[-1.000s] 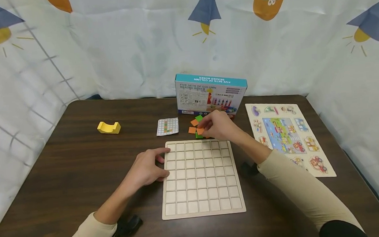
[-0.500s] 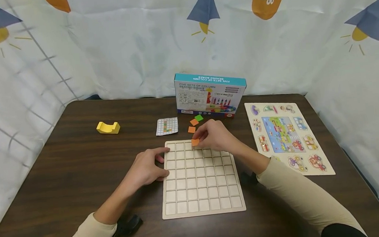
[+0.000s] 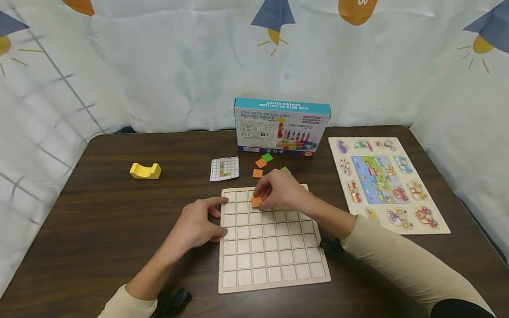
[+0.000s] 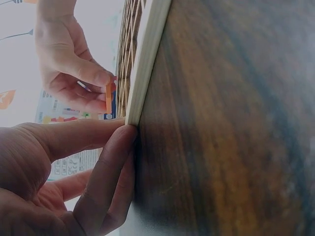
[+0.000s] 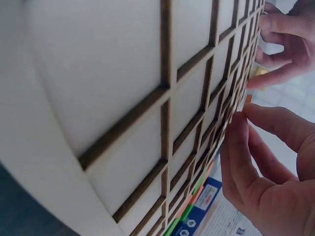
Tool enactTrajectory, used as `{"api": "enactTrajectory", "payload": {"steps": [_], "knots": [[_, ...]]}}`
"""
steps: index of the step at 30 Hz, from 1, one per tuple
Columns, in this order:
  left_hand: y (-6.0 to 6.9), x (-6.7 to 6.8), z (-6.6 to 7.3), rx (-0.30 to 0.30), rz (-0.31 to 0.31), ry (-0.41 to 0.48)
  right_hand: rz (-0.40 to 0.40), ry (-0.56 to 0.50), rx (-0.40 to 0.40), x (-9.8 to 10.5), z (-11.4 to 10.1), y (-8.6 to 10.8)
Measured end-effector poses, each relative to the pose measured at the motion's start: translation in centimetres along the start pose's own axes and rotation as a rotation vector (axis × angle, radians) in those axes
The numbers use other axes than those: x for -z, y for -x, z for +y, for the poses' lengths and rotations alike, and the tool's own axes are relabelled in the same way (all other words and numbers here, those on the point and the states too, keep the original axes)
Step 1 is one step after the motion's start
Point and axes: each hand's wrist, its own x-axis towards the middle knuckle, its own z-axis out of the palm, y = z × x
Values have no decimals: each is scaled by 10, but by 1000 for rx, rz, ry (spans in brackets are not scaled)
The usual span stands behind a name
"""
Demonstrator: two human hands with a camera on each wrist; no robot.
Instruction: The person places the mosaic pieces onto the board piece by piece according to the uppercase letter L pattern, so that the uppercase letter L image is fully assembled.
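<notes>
In the head view my right hand (image 3: 279, 191) pinches an orange square tile (image 3: 256, 201) over the upper middle of a pale wooden grid board (image 3: 267, 276). The left wrist view shows that tile (image 4: 109, 98) edge-on between the right thumb and fingers. Only a sliver of the tile (image 5: 248, 99) shows beyond the fingertips in the right wrist view. My left hand (image 3: 197, 224) rests against the board's left edge, its index finger and thumb extended and apart. Behind the board lie loose orange tiles (image 3: 257, 173) and green tiles (image 3: 266, 157); the right hand partly hides one green tile.
A small grid pattern card (image 3: 224, 169) lies left of the tiles. Behind them stands a printed box (image 3: 283, 127). A picture puzzle board (image 3: 382, 179) lies at the right, and a yellow curved block (image 3: 145, 171) sits at the back left of the dark table (image 3: 88, 249).
My right hand has taken an orange tile from the pile and carried it toward me and slightly left, over the board. The left hand has stayed at the board's edge.
</notes>
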Motion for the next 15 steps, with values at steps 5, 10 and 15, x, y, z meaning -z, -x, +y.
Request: {"api": "enactTrajectory", "payload": {"steps": [5, 10, 15], "knots": [[0, -1, 0, 10, -1, 17, -9, 27, 4, -5, -1, -2], [0, -1, 0, 7, 4, 17, 1, 63, 24, -9, -3, -3], [0, 0, -1, 4, 2, 24, 3, 82, 42, -11, -3, -4]]}}
